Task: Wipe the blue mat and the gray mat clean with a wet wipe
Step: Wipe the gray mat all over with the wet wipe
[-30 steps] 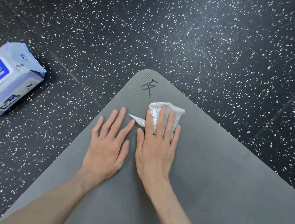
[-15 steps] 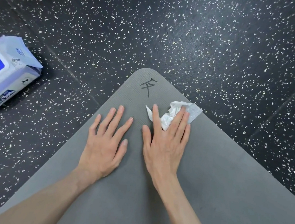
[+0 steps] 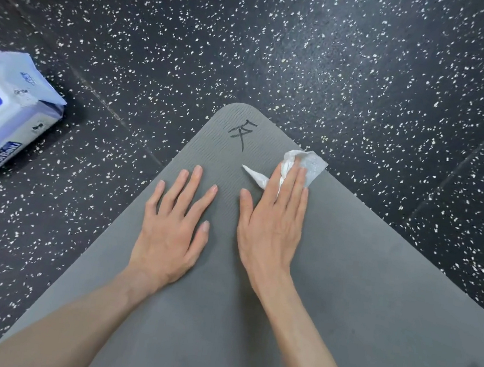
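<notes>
One gray mat (image 3: 342, 302), speckled black floor (image 3: 311, 54)

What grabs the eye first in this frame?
Two bare hands lie flat on the gray mat at center: the right hand presses a crumpled white wet wipe near the mat's right edge, the left hand rests beside it. A black handwritten mark sits at the mat's corner; a wipes pack lies on the speckled floor, far left.

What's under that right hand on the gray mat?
A crumpled white wet wipe lies under the straight fingers of the right hand, pressed flat on the gray mat. Its edges stick out beyond the fingertips; the part beneath the fingers is hidden.
</notes>
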